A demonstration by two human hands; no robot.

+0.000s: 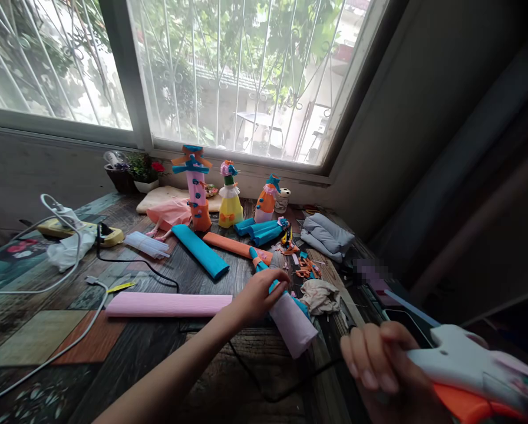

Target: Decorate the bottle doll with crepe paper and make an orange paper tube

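My left hand (pixel 261 294) is closed round a crepe-paper-wrapped bottle shape (pixel 293 325), pink on its near end and blue above. It lies tilted over the table, and an orange band wraps its narrow far end. My right hand (pixel 390 368) grips a white glue gun (pixel 471 362) with an orange trigger, at the lower right, partly blurred. A pale stick extends from the gun. Left of my left hand lies a pink crepe paper roll (pixel 171 305); beyond are a blue roll (pixel 201 251) and an orange roll (pixel 235 245).
Three decorated paper figures (pixel 231 206) stand below the window. Glue sticks (pixel 147 244) lie beside a yellow power strip (pixel 82 229) with trailing cables. Paper scraps (pixel 308 266), a crumpled cloth (pixel 320 296) and folded grey fabric (pixel 327 235) line the right side. A black cord crosses the near table.
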